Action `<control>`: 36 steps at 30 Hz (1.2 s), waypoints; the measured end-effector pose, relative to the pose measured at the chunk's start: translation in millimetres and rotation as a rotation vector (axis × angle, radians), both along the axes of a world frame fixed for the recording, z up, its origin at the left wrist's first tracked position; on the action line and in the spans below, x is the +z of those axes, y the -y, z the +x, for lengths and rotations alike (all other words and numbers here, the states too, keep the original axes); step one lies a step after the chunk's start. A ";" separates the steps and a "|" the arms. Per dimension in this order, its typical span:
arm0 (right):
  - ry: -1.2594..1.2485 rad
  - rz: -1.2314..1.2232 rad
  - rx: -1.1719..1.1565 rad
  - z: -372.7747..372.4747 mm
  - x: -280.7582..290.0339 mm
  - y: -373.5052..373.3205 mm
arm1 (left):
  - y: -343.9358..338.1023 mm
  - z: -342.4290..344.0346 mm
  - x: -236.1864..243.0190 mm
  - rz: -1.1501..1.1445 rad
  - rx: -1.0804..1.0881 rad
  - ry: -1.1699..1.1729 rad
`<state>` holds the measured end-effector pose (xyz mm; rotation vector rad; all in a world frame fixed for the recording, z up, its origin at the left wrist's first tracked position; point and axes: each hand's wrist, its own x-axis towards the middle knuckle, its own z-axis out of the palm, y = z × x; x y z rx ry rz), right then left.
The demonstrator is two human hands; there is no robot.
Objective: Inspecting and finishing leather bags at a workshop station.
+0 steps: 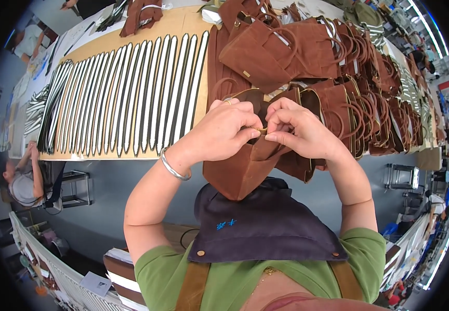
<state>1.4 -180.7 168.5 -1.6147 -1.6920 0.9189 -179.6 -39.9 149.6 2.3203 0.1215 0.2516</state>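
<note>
A brown bag (pixel 237 171) hangs at the table's front edge, close to my apron, its mouth turned up toward me. At its opening, a zipper with gold teeth (pixel 255 128) runs between my hands. My left hand (pixel 224 127) is closed, thumb and forefinger pinching the zipper's left part; a silver bangle circles the wrist. My right hand (pixel 299 129) is closed too, its fingertips pinching the zipper's other part just beside the left fingertips. What lies inside the bag is mostly hidden by my hands.
Brown bags (pixel 271 52) with looped handles are piled along the table's right side. Black-and-white strips (pixel 146 98) lie in a row on the brown board at left, with a bundle (pixel 61 103) beyond. A person (pixel 25 176) sits at the left; a stool (pixel 402 176) stands right.
</note>
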 end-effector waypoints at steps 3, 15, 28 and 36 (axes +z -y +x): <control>0.005 -0.011 0.007 -0.3 0.4 -1.6 | -0.1 -0.2 -1.7 -0.004 -0.005 0.009; 0.029 0.026 -0.020 -7.0 -1.9 -4.6 | 2.0 -4.2 -3.2 -0.009 0.007 0.043; -0.259 -0.108 -0.141 -6.2 -2.4 0.4 | 33.5 -9.7 -14.7 0.072 0.401 0.223; -0.304 -0.102 -0.226 -1.5 -4.9 12.9 | 67.5 -11.8 -52.1 -0.046 0.528 0.302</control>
